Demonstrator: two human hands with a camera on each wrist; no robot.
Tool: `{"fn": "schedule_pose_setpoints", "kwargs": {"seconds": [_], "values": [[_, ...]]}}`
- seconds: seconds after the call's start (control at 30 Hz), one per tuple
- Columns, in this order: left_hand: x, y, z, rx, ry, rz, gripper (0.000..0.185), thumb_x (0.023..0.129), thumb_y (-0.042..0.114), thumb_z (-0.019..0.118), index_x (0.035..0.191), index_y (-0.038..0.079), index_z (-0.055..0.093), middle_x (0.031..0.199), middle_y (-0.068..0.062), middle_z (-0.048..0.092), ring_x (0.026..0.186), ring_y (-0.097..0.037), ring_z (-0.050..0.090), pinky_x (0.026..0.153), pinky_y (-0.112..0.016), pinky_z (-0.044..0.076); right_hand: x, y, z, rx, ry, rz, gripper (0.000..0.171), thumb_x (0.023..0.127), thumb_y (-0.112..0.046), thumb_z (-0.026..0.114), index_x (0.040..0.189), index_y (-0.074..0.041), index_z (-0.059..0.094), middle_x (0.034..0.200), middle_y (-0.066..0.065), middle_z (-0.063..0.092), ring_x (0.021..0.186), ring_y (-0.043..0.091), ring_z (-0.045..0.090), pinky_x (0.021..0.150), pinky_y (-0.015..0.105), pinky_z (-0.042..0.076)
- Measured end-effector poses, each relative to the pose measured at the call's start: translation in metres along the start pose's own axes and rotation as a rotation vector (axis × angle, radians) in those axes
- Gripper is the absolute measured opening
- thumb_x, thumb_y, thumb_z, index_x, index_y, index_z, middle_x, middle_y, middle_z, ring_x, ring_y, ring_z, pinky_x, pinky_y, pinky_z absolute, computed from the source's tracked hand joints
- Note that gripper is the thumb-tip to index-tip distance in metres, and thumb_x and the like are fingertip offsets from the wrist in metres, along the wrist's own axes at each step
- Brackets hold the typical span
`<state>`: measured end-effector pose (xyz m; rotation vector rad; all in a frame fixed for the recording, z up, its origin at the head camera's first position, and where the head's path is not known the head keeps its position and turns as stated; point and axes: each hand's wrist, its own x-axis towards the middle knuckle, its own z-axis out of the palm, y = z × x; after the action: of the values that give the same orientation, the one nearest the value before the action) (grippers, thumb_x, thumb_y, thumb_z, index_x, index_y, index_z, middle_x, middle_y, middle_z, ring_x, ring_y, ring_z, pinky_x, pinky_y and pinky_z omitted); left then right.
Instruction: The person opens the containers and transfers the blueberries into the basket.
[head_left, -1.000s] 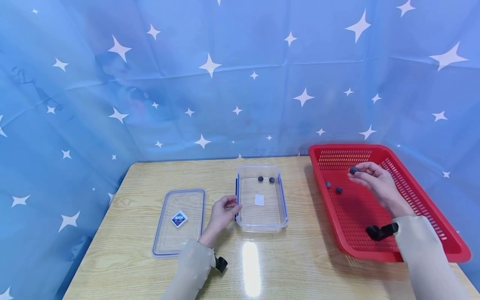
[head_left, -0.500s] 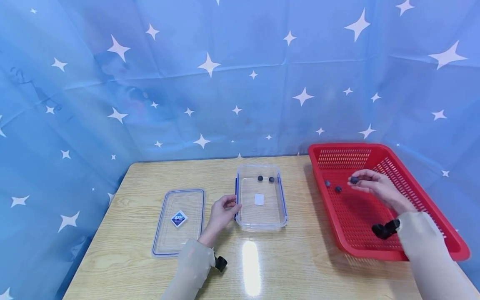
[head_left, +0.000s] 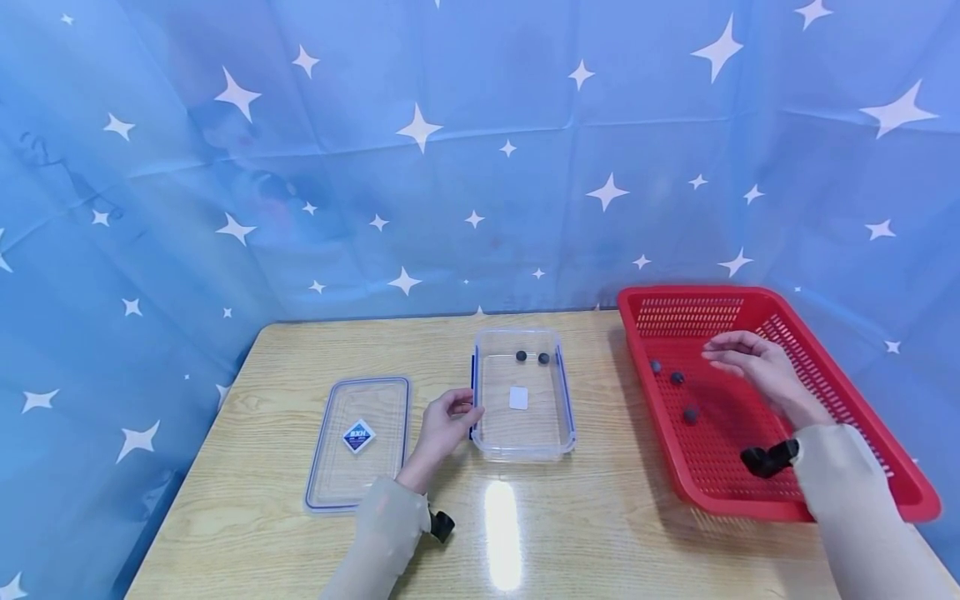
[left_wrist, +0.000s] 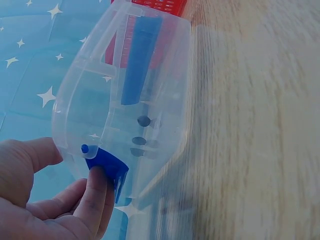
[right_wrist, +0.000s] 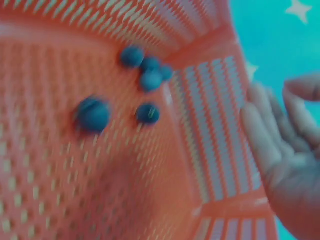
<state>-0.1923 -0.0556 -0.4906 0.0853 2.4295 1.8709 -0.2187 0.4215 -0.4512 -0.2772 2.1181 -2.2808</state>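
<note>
My left hand [head_left: 445, 423] grips the left side of a clear plastic food container [head_left: 525, 433]. In the left wrist view its thumb is at the rim and its fingers are on the blue side clasp [left_wrist: 109, 165]. Two blueberries [head_left: 543, 359] lie near the container's far end. Over the red basket [head_left: 720, 505], my right hand [head_left: 757, 367] holds nothing, its fingers loosely extended. Beneath it, several blueberries [right_wrist: 93, 115] rest on the basket floor, some clustered at a corner in the right wrist view. One blueberry [head_left: 690, 414] lies apart, nearer the basket's middle.
The container's clear lid [head_left: 337, 479], blue-edged with a diamond label, lies flat on the wooden table [head_left: 585, 533] left of my left hand. Blue cloth [head_left: 480, 167] with white stars hangs behind the table. High slotted walls surround the basket.
My right hand drew back slightly, lowered, and let go of the blueberry it was pinching. That blueberry now lies on the basket floor. My left hand stays on the container.
</note>
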Motion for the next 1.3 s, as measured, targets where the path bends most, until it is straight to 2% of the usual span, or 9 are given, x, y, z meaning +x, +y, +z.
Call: {"fn": "schedule_pose_setpoints", "kwargs": {"seconds": [0.13,0.3,0.37,0.5,0.6,0.73,0.9,1.1,1.3], "values": [[0.000,-0.001,0.000,0.000,0.003,0.004,0.035,0.084,0.008,0.068,0.115,-0.006,0.059,0.099,-0.015,0.064,0.094,-0.027,0.061,0.079,-0.029,0.052,-0.002,-0.019,0.029,0.039,0.107,0.023,0.012,0.093,-0.003,0.054,0.103,-0.004,0.062,0.093,0.001,0.070,0.085,0.011,0.068,0.075,0.023,0.054],[0.000,-0.004,0.001,-0.013,-0.002,0.022,0.036,0.084,0.008,0.068,0.115,-0.008,0.058,0.099,-0.018,0.064,0.094,-0.029,0.061,0.078,-0.029,0.052,-0.001,-0.034,0.066,0.092,0.156,0.037,0.011,0.093,-0.003,0.054,0.100,-0.003,0.062,0.087,0.001,0.071,0.081,0.012,0.068,0.073,0.022,0.054],[0.000,-0.004,0.001,-0.023,-0.003,0.023,0.036,0.084,0.009,0.068,0.115,-0.008,0.058,0.100,-0.019,0.064,0.095,-0.030,0.061,0.078,-0.030,0.052,0.004,-0.033,0.072,0.074,0.163,0.047,0.011,0.093,-0.007,0.057,0.101,-0.003,0.062,0.087,0.001,0.071,0.082,0.013,0.068,0.073,0.023,0.054],[0.000,-0.003,0.001,-0.021,-0.004,0.023,0.036,0.084,0.009,0.068,0.115,-0.007,0.058,0.100,-0.018,0.064,0.095,-0.030,0.061,0.078,-0.029,0.052,0.022,-0.014,0.071,0.037,0.183,0.056,0.017,0.090,-0.016,0.063,0.102,-0.004,0.064,0.090,0.004,0.071,0.083,0.016,0.069,0.074,0.027,0.055],[0.000,-0.002,0.001,-0.018,-0.002,0.010,0.035,0.084,0.009,0.068,0.115,-0.006,0.059,0.099,-0.016,0.064,0.094,-0.028,0.061,0.078,-0.028,0.052,0.031,-0.009,0.078,0.066,0.157,0.044,0.019,0.090,-0.015,0.063,0.105,-0.002,0.064,0.093,0.007,0.071,0.084,0.019,0.069,0.074,0.028,0.055],[0.000,-0.001,0.001,-0.018,0.002,0.009,0.035,0.084,0.009,0.068,0.115,-0.006,0.059,0.100,-0.017,0.064,0.095,-0.029,0.061,0.079,-0.030,0.052,0.027,-0.035,0.116,0.081,0.131,0.050,0.018,0.091,-0.014,0.061,0.103,-0.001,0.061,0.091,0.005,0.070,0.082,0.016,0.069,0.074,0.026,0.055],[0.000,-0.001,0.001,-0.023,-0.001,0.020,0.036,0.085,0.006,0.067,0.115,-0.010,0.057,0.101,-0.022,0.063,0.095,-0.033,0.060,0.080,-0.034,0.052,0.023,-0.059,0.158,-0.004,0.139,0.119,0.011,0.093,-0.015,0.059,0.101,-0.007,0.058,0.088,-0.003,0.068,0.081,0.009,0.067,0.075,0.020,0.053],[0.000,0.004,-0.001,-0.044,-0.011,0.000,0.035,0.085,0.000,0.065,0.114,-0.015,0.055,0.101,-0.029,0.061,0.097,-0.040,0.058,0.082,-0.041,0.052,0.032,-0.053,0.182,-0.120,0.120,0.156,0.015,0.094,-0.020,0.057,0.105,-0.011,0.056,0.095,-0.003,0.064,0.085,0.006,0.065,0.079,0.019,0.051],[0.000,0.000,0.000,-0.022,-0.002,0.000,0.034,0.085,0.007,0.067,0.115,-0.008,0.058,0.101,-0.019,0.064,0.095,-0.030,0.061,0.079,-0.029,0.052,0.038,-0.047,0.198,-0.017,0.092,0.120,0.017,0.094,-0.015,0.057,0.104,-0.001,0.055,0.091,0.000,0.065,0.083,0.009,0.065,0.080,0.022,0.052]]}}
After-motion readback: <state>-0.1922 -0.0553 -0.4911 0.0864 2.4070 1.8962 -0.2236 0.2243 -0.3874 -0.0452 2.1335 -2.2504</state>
